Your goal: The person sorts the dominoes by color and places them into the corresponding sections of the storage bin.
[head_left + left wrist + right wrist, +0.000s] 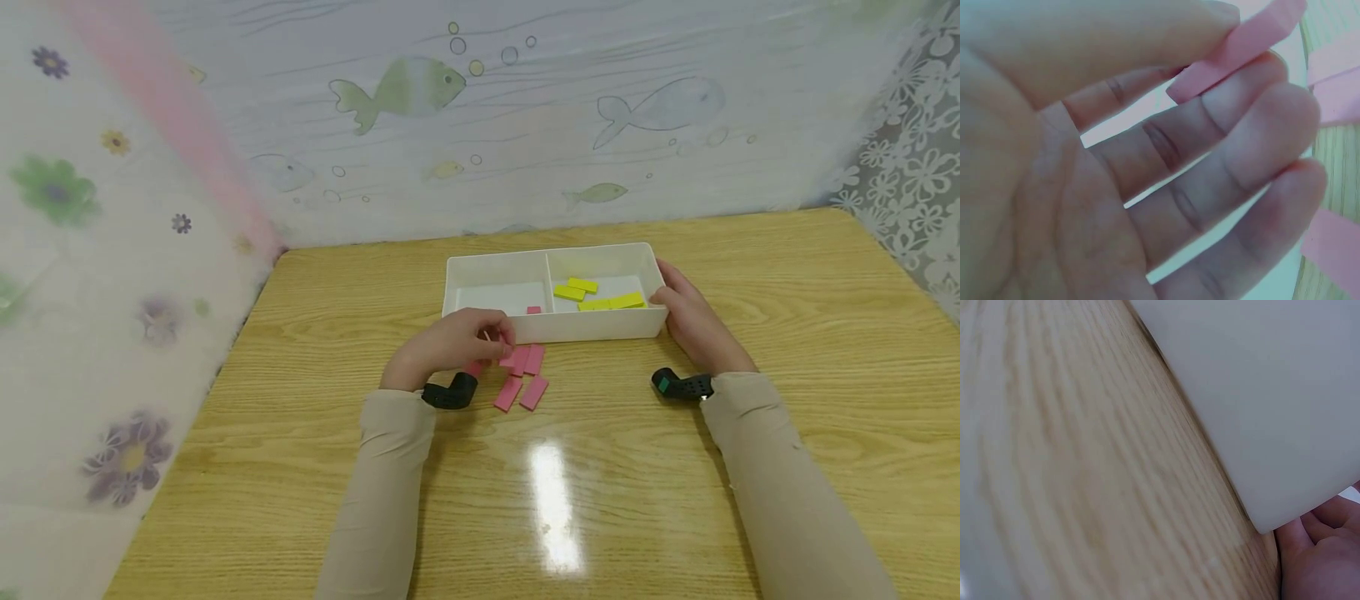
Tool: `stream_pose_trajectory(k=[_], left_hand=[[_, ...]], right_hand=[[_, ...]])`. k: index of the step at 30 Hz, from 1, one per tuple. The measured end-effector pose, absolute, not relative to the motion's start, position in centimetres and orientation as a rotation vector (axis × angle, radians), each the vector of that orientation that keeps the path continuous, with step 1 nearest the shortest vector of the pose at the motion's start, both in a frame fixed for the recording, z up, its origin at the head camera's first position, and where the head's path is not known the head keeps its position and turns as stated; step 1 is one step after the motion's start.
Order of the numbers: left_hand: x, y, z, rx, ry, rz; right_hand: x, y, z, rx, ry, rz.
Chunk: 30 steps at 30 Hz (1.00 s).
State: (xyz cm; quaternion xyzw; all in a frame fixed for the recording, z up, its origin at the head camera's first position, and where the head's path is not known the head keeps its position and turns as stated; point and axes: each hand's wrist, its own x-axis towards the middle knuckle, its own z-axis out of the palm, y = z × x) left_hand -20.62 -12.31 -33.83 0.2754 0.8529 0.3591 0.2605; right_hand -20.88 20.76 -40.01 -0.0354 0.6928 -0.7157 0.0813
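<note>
On the wooden table (300, 467) the person's left hand (450, 343) lies at about 9 o'clock from the small heap of pink tiles (522, 377), just in front of the white box (555, 327). The left wrist view shows the thumb and the fingers (1241, 106) pinching one pink tile (1235, 47) by its edges; the other fingers are loosely bent under it. The same tile shows in the head view as a small pink piece at the fingertips, touching or almost touching the heap.

The pink tiles on the table lie flat in a loose group, some overlapping, at 6 o'clock from the box's front wall and near it. One more pink tile (533, 310) lies inside the left compartment, close to the divider at its 3 o'clock side. The white box has two compartments side by side. In the right compartment there are several yellow tiles (600, 296), lying flat near the front wall.

The right hand (693, 321) rests against the right end wall of the box, at 3 o'clock from it, with the fingers mostly straight along the wall and the thumb near the rim. In the right wrist view only the box corner (1272, 425) and a part of the palm are visible, so how firmly it presses is probably not possible to judge. A black wrist camera (681, 385) sits on each wrist.
</note>
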Motion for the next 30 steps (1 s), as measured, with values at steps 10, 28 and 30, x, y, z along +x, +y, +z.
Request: stream_pose_trajectory(k=[10,28,30], left_hand=[[-20.73,-12.36,-33.79,0.741,2.317,1.102],[-21.05,-12.4,-33.44,0.573,2.5,1.433],[-21.09,-12.43,-33.43,0.555,2.514,1.436]], right_hand=[[-20.8,20.83,-40.1,-0.111,2.065,-2.133],[-20.95,20.65,-39.99,-0.094,2.055,-2.156],[-20.94,20.71,-40.01,-0.097,2.054,-2.156]])
